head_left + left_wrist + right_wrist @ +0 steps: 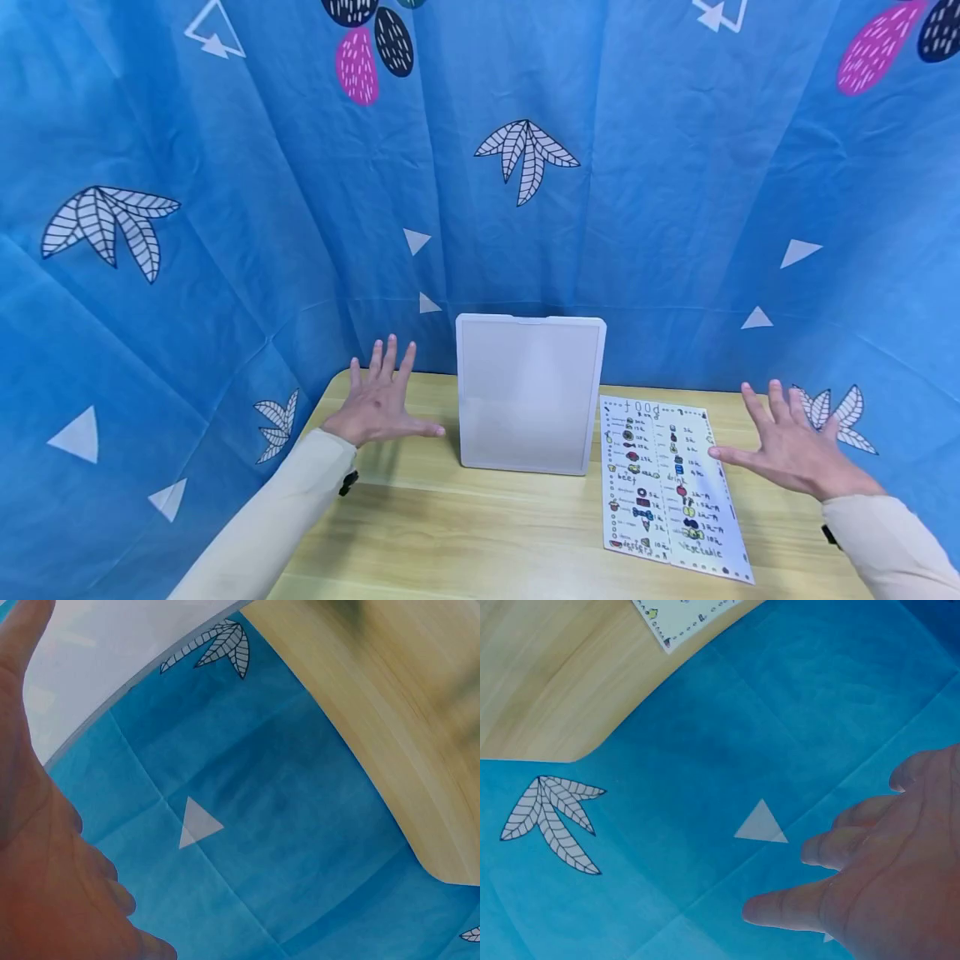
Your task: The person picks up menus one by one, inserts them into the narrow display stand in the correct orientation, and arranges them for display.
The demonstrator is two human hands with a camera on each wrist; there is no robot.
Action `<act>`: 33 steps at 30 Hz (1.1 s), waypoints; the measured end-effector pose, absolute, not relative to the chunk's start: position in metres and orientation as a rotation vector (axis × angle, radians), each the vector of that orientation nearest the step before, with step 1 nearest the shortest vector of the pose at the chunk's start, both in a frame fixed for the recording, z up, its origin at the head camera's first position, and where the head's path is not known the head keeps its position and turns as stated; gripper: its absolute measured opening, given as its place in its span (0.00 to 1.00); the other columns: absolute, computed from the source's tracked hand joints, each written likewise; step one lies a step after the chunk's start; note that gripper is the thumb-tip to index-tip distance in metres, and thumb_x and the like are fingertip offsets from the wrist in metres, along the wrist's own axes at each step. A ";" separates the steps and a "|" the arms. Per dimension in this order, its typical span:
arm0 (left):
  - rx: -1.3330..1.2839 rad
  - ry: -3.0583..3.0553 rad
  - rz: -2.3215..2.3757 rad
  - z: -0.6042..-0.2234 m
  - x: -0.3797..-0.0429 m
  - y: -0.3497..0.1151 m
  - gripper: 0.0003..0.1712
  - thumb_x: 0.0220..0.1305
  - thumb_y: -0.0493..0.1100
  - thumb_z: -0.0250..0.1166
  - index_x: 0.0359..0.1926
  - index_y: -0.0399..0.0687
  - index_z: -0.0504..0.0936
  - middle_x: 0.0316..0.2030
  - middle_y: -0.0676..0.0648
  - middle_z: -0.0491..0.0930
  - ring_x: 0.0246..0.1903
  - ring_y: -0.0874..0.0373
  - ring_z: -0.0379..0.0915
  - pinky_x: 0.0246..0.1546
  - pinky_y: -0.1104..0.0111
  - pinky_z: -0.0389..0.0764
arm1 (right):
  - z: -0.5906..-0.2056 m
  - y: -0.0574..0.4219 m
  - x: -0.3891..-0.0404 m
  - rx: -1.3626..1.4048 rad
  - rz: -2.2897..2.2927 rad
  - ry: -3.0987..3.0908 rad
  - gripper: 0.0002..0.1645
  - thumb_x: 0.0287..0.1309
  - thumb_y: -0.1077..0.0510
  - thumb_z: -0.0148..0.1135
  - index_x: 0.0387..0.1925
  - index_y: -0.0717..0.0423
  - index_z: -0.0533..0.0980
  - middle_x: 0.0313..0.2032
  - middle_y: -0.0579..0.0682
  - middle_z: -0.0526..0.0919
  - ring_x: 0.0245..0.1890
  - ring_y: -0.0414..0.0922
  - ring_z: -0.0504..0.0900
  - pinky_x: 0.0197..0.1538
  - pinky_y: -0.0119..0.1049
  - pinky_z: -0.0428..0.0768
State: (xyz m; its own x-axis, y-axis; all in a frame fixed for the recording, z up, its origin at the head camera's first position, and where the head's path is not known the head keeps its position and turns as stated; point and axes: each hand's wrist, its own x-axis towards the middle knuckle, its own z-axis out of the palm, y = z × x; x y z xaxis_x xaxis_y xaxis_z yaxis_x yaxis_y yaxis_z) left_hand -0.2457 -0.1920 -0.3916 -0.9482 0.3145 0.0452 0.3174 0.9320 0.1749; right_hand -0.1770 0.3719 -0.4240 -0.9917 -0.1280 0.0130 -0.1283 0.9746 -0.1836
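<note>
My left hand (377, 407) is spread above the table's left part, fingers straight and thumb pointing toward a white board (528, 396). It holds nothing. The board stands upright near the back edge, a plain pale panel with a thin rim and a shallow notch at its top. Over on the right, my right hand (798, 450) is also spread wide and holds nothing, its thumb close to the edge of a handwritten food menu (667, 483) in the head view. That sheet lies flat, with small coloured drawings and prices in two columns. In the right wrist view only a corner of the menu (694, 619) shows.
The light wooden table (435, 533) has rounded back corners. Blue curtain cloth (517, 250) with leaf and triangle prints hangs close behind the table and on both sides. A dark band (348, 483) circles my left wrist below the pale sleeve (277, 517).
</note>
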 end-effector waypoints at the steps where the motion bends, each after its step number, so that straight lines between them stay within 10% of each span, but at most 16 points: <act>1: -0.504 -3.071 -0.285 -0.392 -0.246 -0.191 0.82 0.38 0.82 0.69 0.79 0.42 0.38 0.77 0.34 0.28 0.75 0.34 0.21 0.65 0.32 0.27 | -0.425 0.372 -0.177 0.200 0.290 -3.119 0.69 0.59 0.25 0.56 0.77 0.62 0.31 0.69 0.82 0.29 0.67 0.81 0.29 0.50 0.86 0.29; 33: -0.672 -3.113 -0.487 -0.427 -0.232 -0.150 0.81 0.37 0.81 0.71 0.80 0.47 0.38 0.78 0.39 0.32 0.76 0.40 0.28 0.68 0.34 0.43 | -0.466 0.373 -0.174 0.144 0.546 -3.128 0.70 0.59 0.28 0.59 0.75 0.74 0.37 0.69 0.84 0.33 0.68 0.80 0.35 0.54 0.84 0.38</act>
